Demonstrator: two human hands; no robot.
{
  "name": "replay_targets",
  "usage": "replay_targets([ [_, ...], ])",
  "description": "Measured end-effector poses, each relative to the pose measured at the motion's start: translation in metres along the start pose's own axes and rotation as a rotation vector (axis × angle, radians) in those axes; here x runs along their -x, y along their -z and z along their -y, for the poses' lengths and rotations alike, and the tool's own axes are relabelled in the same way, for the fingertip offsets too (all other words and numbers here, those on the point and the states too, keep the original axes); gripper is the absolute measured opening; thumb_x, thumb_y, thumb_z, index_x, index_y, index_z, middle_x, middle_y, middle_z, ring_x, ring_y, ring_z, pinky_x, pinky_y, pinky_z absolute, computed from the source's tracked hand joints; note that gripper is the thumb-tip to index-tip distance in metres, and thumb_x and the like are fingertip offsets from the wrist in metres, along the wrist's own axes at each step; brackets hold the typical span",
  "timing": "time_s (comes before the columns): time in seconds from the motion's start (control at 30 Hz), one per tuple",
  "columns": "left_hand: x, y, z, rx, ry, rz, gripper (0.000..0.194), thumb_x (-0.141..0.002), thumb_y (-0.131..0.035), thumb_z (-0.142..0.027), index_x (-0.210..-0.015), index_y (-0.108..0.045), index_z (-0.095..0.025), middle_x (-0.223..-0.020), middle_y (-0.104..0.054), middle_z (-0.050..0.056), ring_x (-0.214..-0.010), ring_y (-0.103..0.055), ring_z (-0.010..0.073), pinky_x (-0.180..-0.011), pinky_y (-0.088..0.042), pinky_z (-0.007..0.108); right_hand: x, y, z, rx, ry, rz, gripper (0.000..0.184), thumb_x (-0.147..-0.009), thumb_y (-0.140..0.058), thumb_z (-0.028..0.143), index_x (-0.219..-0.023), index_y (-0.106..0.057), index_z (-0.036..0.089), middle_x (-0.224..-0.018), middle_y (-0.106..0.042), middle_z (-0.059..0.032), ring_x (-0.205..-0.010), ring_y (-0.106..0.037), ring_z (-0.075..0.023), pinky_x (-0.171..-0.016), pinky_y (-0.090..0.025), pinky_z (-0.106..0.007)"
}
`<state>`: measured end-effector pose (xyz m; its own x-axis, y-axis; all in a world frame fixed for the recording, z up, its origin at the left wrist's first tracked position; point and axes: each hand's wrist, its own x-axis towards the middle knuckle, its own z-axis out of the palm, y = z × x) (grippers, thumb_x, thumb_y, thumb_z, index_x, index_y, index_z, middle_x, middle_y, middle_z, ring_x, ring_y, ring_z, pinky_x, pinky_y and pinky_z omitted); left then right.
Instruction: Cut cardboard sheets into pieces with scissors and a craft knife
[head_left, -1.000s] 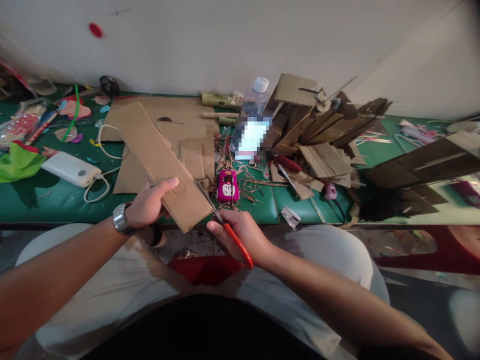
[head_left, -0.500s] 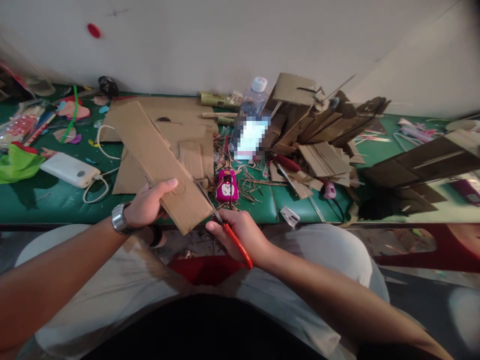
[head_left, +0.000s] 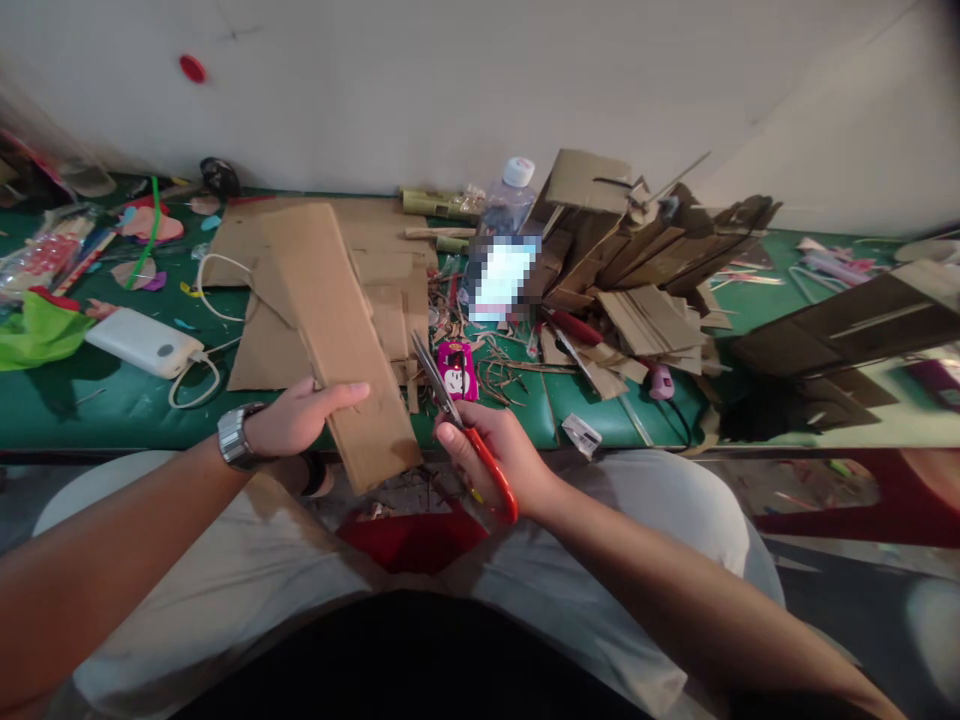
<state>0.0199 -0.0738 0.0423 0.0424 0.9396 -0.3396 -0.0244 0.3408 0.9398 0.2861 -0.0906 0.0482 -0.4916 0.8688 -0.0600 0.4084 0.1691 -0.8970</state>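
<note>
My left hand (head_left: 304,415) grips a long piece of cardboard (head_left: 341,330) near its lower end, thumb on top and the other fingers hidden beneath. The piece slants up and away over the table edge. In my right hand (head_left: 499,450) is a pair of scissors (head_left: 487,465) with red handles, held to the right of the cardboard. The scissor blades point up and to the left, apart from the cardboard's edge. Flat cardboard sheets (head_left: 255,355) lie on the table behind the held piece.
A pink power socket (head_left: 456,370) sits among scraps on the green table (head_left: 180,415). Farther back stand a clear bottle (head_left: 517,190) and a lit, blurred screen (head_left: 504,275). A cardboard construction (head_left: 600,240) is at right; a white power bank (head_left: 142,340) with cable lies left.
The scissors have come away from the cardboard's right edge, moving right. The cardboard has turned to a steeper angle in my left hand.
</note>
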Motion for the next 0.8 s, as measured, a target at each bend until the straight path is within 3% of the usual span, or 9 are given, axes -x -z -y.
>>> replay_targets([
  [0.2,0.006,-0.008,0.004,-0.086,0.010,0.345,0.033,-0.079,-0.082,-0.053,-0.093,-0.083,-0.024,-0.096,-0.084,0.008,-0.099,-0.078,0.0333,-0.094,-0.062,0.043,0.000,-0.002,-0.001,0.025,-0.022,-0.034,0.046,-0.102,-0.055,0.062,-0.084,-0.058,0.020,-0.072,-0.052,0.0017,-0.068,-0.045,-0.0145,-0.063,-0.035,-0.027],
  [0.33,0.007,-0.012,0.010,-0.155,-0.013,0.522,0.030,-0.085,-0.079,-0.046,-0.104,-0.083,-0.024,-0.102,-0.084,0.009,-0.103,-0.077,0.0321,-0.095,-0.060,0.042,-0.002,-0.007,-0.007,-0.173,-0.053,-0.069,0.036,-0.098,-0.066,0.055,-0.095,-0.063,0.020,-0.078,-0.057,0.0018,-0.073,-0.052,-0.0155,-0.068,-0.042,-0.027],
  [0.47,0.011,-0.018,0.015,-0.200,-0.031,0.695,0.030,-0.091,-0.072,-0.044,-0.109,-0.081,-0.023,-0.102,-0.083,0.010,-0.107,-0.077,0.0307,-0.099,-0.059,0.043,-0.004,-0.013,-0.008,-0.346,-0.104,-0.093,0.037,-0.087,-0.081,0.051,-0.092,-0.061,0.020,-0.080,-0.059,0.0020,-0.074,-0.053,-0.0154,-0.070,-0.046,-0.027],
  [0.63,0.015,-0.022,0.018,-0.187,-0.010,0.760,0.032,-0.096,-0.067,-0.046,-0.113,-0.079,-0.022,-0.106,-0.083,0.009,-0.104,-0.077,0.0271,-0.095,-0.061,0.038,-0.004,-0.018,-0.002,-0.579,-0.206,0.001,0.045,-0.081,-0.083,0.058,-0.091,-0.060,0.021,-0.081,-0.065,0.0006,-0.075,-0.060,-0.0180,-0.073,-0.054,-0.031],
  [0.73,0.015,-0.024,0.012,-0.212,-0.110,0.758,0.030,-0.099,-0.064,-0.046,-0.108,-0.080,-0.022,-0.093,-0.082,0.007,-0.097,-0.076,0.0256,-0.093,-0.061,0.037,-0.004,-0.016,-0.001,-0.600,-0.182,0.005,0.042,-0.082,-0.081,0.056,-0.092,-0.062,0.021,-0.087,-0.070,-0.0020,-0.083,-0.065,-0.0217,-0.080,-0.057,-0.035],
  [0.8,0.013,-0.024,0.006,-0.250,-0.177,0.703,0.030,-0.099,-0.063,-0.046,-0.095,-0.080,-0.021,-0.081,-0.078,0.005,-0.085,-0.074,0.0240,-0.085,-0.061,0.035,-0.005,-0.012,-0.002,-0.541,-0.152,-0.044,0.036,-0.085,-0.078,0.052,-0.091,-0.062,0.020,-0.086,-0.069,-0.0021,-0.083,-0.064,-0.0216,-0.079,-0.056,-0.034],
])
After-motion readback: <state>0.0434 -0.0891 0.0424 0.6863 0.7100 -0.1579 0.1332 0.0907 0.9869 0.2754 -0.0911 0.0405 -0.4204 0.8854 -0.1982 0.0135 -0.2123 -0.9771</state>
